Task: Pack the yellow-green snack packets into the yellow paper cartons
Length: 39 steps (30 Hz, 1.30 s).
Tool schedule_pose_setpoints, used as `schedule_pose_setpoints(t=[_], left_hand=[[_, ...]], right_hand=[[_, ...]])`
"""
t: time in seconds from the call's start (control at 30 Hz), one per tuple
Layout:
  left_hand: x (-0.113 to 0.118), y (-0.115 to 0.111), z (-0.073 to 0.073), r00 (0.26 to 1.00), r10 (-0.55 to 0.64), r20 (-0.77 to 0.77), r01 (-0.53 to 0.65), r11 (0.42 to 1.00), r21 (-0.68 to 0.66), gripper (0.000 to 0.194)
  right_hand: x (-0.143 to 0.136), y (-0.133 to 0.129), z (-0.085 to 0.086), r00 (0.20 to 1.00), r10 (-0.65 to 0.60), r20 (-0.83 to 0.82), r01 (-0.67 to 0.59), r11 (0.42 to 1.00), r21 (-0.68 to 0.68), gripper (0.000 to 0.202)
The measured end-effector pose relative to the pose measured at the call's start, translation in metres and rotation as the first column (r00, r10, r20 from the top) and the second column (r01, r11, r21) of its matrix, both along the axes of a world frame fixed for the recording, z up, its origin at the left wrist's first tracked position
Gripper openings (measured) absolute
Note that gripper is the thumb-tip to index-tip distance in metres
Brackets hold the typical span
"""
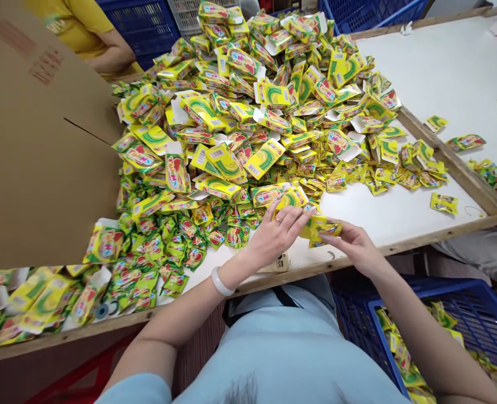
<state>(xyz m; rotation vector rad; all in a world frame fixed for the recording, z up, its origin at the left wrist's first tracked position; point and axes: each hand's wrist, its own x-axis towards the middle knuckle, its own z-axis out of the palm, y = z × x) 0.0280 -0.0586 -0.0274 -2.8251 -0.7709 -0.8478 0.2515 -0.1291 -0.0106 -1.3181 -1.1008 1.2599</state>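
Observation:
My left hand (276,233), wearing a ring and a white bracelet, is closed around a small yellow-green printed carton (292,197) near the table's front edge. Its fingers cover much of the carton, and their tips reach toward the yellow sachets. Between thumb and fingers of my right hand (355,244) are shiny yellow sachets (324,227), held up against the left fingertips. How many sachets there are, I cannot tell. Right beyond both hands rises a big heap of similar cartons (227,160), many with open white flaps. Green sachets (164,247) lie to the left of my left hand.
A large brown cardboard box (41,168) stands at the left. Wooden strips (446,151) edge the white table (366,213). A blue crate (475,320) with yellow packs sits low at the right. A phone (279,262) lies below my left hand. Across the table is a person in yellow (92,33).

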Motion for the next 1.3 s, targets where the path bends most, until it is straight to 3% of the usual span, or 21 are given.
schedule_pose_setpoints(t=[0.07,0.13,0.2,0.27,0.37,0.47,0.57,0.67,0.77,0.87,0.93,0.97,1.13,1.23,1.3], left_hand=[[-0.012,-0.002,-0.003,0.979,0.004,0.205,0.004,0.999,-0.037,0.077],[-0.022,-0.003,-0.007,0.91,0.096,0.403,-0.014,0.979,-0.203,0.112],[-0.029,-0.004,-0.007,0.874,0.153,0.461,0.06,0.908,-0.414,0.134],[-0.033,-0.005,0.0,0.913,0.081,0.399,0.177,0.803,-0.569,0.128],[-0.034,-0.004,0.022,0.942,-0.04,0.334,0.267,0.692,-0.671,0.094],[-0.033,0.001,0.04,0.848,-0.009,0.53,0.435,0.583,-0.686,0.073],[-0.036,0.007,0.038,0.64,0.223,0.735,0.65,0.352,-0.673,0.066],[-0.043,0.01,0.021,0.536,0.433,0.725,0.793,0.036,-0.608,0.053],[-0.047,0.007,0.006,0.568,0.49,0.661,0.819,-0.258,-0.513,0.04],[-0.045,0.0,0.006,0.658,0.415,0.628,0.749,-0.438,-0.496,0.046],[-0.039,-0.006,0.013,0.715,0.355,0.602,0.693,-0.471,-0.546,0.049],[-0.035,-0.008,0.017,0.732,0.338,0.591,0.678,-0.447,-0.584,0.048],[-0.025,-0.014,0.03,0.741,0.319,0.59,0.663,-0.214,-0.717,0.033],[-0.029,-0.013,0.03,0.768,0.289,0.571,0.63,-0.186,-0.754,0.03],[-0.033,-0.012,0.031,0.807,0.208,0.553,0.588,-0.191,-0.786,0.026]], right_hand=[[-0.015,0.001,0.0,0.992,-0.003,-0.125,0.001,1.0,-0.021,0.036],[-0.026,0.0,-0.001,0.961,-0.01,-0.278,-0.005,0.999,-0.054,0.036],[-0.036,-0.002,-0.003,0.916,0.035,-0.4,-0.085,0.991,-0.108,0.04],[-0.045,-0.006,-0.004,0.876,0.118,-0.467,-0.221,0.96,-0.173,0.042],[-0.053,-0.009,-0.008,0.84,0.176,-0.514,-0.346,0.903,-0.256,0.042],[-0.049,-0.008,-0.011,0.855,0.122,-0.504,-0.303,0.906,-0.295,0.04],[-0.032,-0.004,-0.01,0.887,-0.009,-0.461,-0.146,0.943,-0.299,0.036],[-0.014,-0.002,-0.002,0.91,-0.07,-0.409,-0.047,0.962,-0.268,0.036],[-0.008,0.004,0.016,0.96,-0.023,-0.28,-0.03,0.983,-0.183,0.033],[-0.014,0.015,0.039,0.994,0.039,-0.102,-0.043,0.998,-0.043,0.036],[-0.023,0.024,0.054,0.998,0.054,-0.027,-0.053,0.997,0.053,0.037],[-0.028,0.028,0.061,0.998,0.057,0.002,-0.057,0.994,0.098,0.037],[-0.047,0.043,0.08,0.946,0.092,0.31,-0.183,0.943,0.278,0.028],[-0.045,0.047,0.087,0.842,0.211,0.497,-0.361,0.904,0.229,0.025],[-0.04,0.049,0.094,0.805,0.313,0.504,-0.441,0.884,0.155,0.025]])
